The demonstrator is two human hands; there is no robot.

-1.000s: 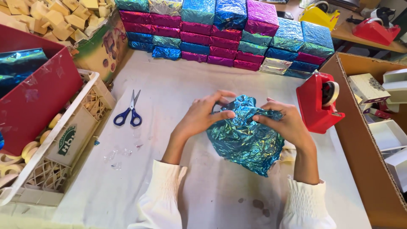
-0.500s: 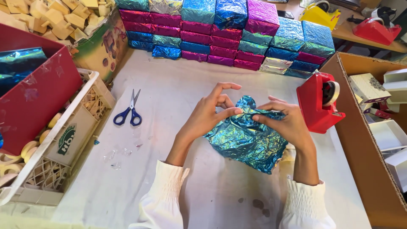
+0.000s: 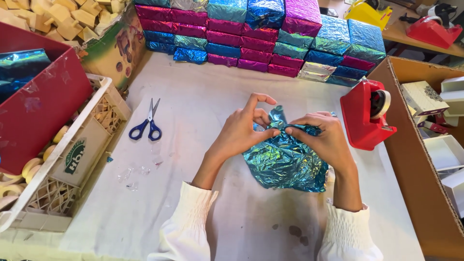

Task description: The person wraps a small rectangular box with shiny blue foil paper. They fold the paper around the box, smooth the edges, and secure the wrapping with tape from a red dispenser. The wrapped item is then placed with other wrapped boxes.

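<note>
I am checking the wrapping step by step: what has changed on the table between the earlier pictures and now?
The left hand has lifted off the blue foil parcel and now pinches its top edge, fingers raised; the right hand has shifted to pinch the same fold. The foil end is gathered more tightly. The scissors and red tape dispenser stayed put.

Whatever sits inside the blue foil wrapping [image 3: 285, 162] is fully covered; shape underneath unreadable. Fingers [image 3: 273, 133] of left hand [image 3: 241, 130] partly tucked behind foil folds. Right hand [image 3: 325, 137] hides the foil's far edge. Cardboard box [image 3: 411, 159] cut off by right edge. Red bin [image 3: 43, 106] and white crate [image 3: 58, 169] cut off at left. Top row of wrapped stack [image 3: 261, 38] cropped by upper edge.
</note>
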